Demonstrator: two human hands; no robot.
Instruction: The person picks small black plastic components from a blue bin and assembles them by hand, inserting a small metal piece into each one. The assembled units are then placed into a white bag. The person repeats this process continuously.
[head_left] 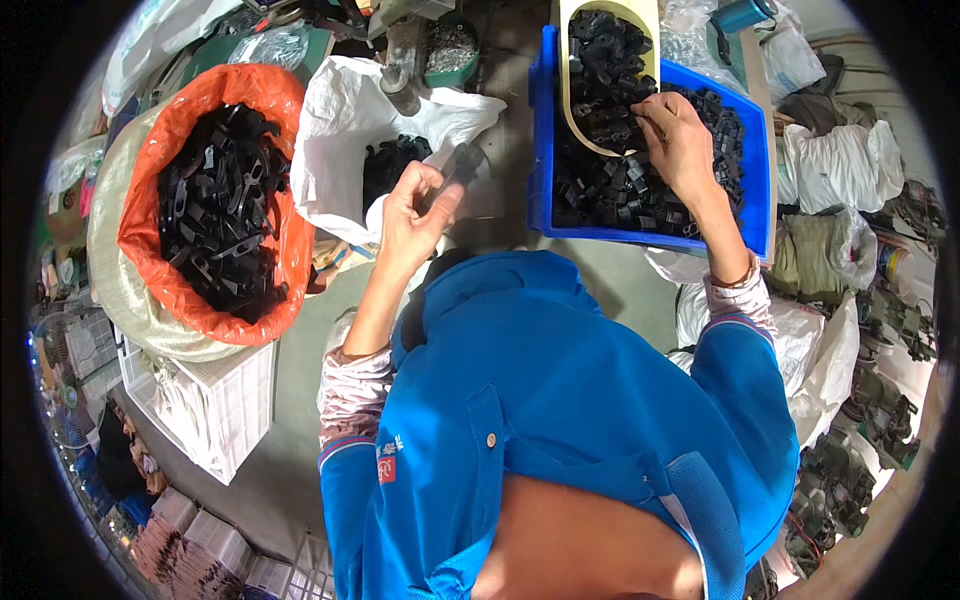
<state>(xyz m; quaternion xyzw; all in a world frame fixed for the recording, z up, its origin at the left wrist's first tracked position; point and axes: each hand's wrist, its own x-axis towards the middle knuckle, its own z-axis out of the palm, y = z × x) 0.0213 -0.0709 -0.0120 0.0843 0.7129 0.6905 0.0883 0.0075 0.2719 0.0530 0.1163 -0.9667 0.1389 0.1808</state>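
My left hand (412, 225) is closed around a long black plastic part (461, 166), which points up and away and is slightly blurred. This hand is beside a white sack (335, 130) with black parts inside. Over on the right, my right hand (682, 145) has its thumb and fingers pinched at the edge of a cream oblong tub (565, 75). Small black plastic pieces (605, 60) fill that tub; whatever the fingertips hold cannot be made out. The tub rests on a blue crate (541, 190) full of similar small black pieces.
An orange-lined sack (140, 225) of long black parts stands at the left, on a white plastic crate (245, 400). Metal machine parts (400, 90) rise behind the white sack, near a green bowl (455, 72) of small metal pieces. White bags (840, 165) are piled at right.
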